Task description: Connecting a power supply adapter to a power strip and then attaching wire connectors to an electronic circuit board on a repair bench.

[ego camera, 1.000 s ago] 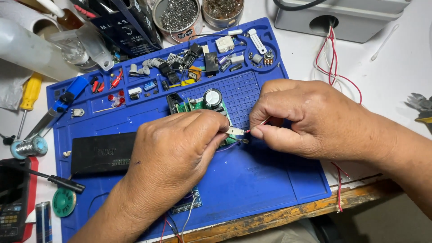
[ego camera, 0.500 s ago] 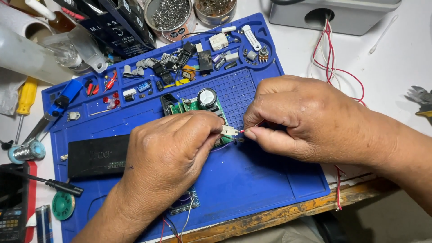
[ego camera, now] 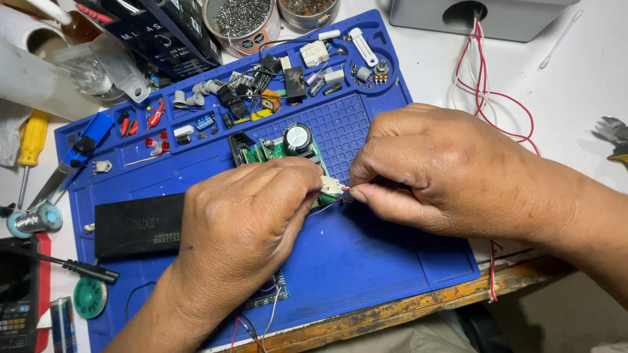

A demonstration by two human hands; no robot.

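pinching a small white plastic connector (ego camera: 331,185) between thumb and fingers, the left hand (ego camera: 245,225) lies curled over the green circuit board (ego camera: 282,150) on the blue silicone work mat (ego camera: 366,261), much as it did half a second ago, with the board's round silver-topped capacitor (ego camera: 297,137) showing just past the knuckles. the right hand (ego camera: 435,180) is closed too, its thumb and forefinger gripping the thin red wire (ego camera: 356,187) right at the connector's mouth; compared with the earlier frame the two hands sit in nearly the same pose, fingertips meeting at the connector, and only the view has drifted slightly, so any change at the joint itself is too small to tell. the wire's far end is hidden under the right hand. a flat black rectangular case (ego camera: 137,224) rests on the mat left of the left wrist, unmoved. loose small parts fill the mat's upper compartments (ego camera: 261,88), and a tin of silver screws (ego camera: 242,19) stands beyond the mat's top edge. looped red and white wires (ego camera: 487,91) trail over the white table (ego camera: 575,72) behind the right hand, and a yellow-handled screwdriver (ego camera: 29,140) lies off the mat's left side.
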